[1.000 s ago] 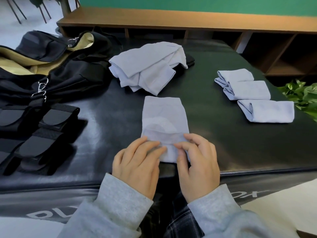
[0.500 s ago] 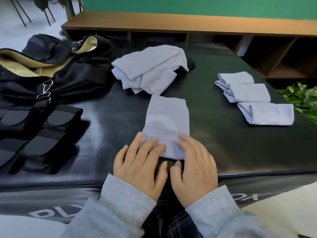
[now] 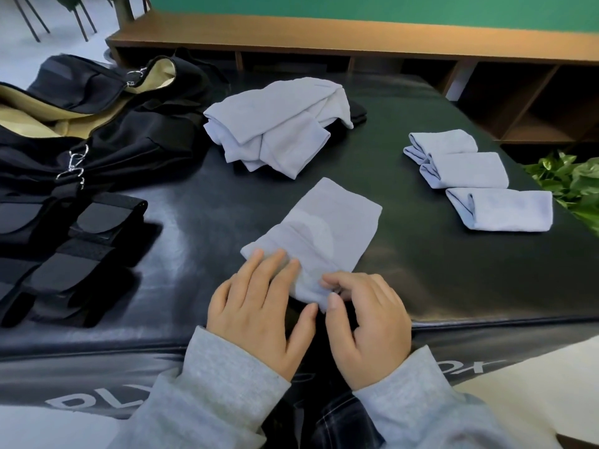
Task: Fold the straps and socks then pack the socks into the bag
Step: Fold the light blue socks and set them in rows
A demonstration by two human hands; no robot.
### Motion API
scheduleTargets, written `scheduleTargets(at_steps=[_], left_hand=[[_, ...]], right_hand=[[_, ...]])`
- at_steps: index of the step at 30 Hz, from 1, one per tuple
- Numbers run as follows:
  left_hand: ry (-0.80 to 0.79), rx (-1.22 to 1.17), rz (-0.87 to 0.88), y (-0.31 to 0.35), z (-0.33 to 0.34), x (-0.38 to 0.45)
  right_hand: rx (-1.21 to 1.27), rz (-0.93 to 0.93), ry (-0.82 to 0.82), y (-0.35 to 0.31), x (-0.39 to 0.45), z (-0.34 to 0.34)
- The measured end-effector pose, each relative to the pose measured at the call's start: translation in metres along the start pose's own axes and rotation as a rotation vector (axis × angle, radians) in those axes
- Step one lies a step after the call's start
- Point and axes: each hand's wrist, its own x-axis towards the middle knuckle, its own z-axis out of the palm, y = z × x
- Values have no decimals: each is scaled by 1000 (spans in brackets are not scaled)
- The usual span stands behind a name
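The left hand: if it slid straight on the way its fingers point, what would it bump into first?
The left hand already rests on the flat sock. Beyond that sock, likely the pile of unfolded socks, though depth is hard to judge.

the flat pale blue sock (image 3: 319,236) on the black padded table (image 3: 421,254) has swung from lying straight to slanting up to the right, while the right hand (image 3: 368,319) has curled to pinch its near corner and the left hand (image 3: 259,314) presses flat beside it.
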Motion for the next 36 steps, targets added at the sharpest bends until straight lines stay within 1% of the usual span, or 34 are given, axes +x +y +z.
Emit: scheduleTargets(at_steps=[3, 5, 9, 14, 20, 26, 33, 36], left_hand=[[-14, -68, 55, -3, -1, 0], [-22, -84, 51, -3, -2, 0], [-22, -112, 26, -1, -4, 1], [-5, -122, 31, -2, -2, -1], [21, -113, -4, -2, 2, -1], [78, -96, 22, -2, 6, -1], [34, -66, -14, 1, 2, 0], [-32, -45, -34, 2, 0, 1]], right_hand=[[75, 43, 18, 0, 3, -1], [87, 38, 30, 1, 4, -1], [35, -10, 41, 6, 9, -4], [-9, 21, 78, 9, 13, -4], [-132, 17, 45, 9, 9, 0], [-208, -5, -53, 6, 8, 0], [-209, 21, -60, 4, 9, 0], [-212, 31, -66, 4, 9, 0]])
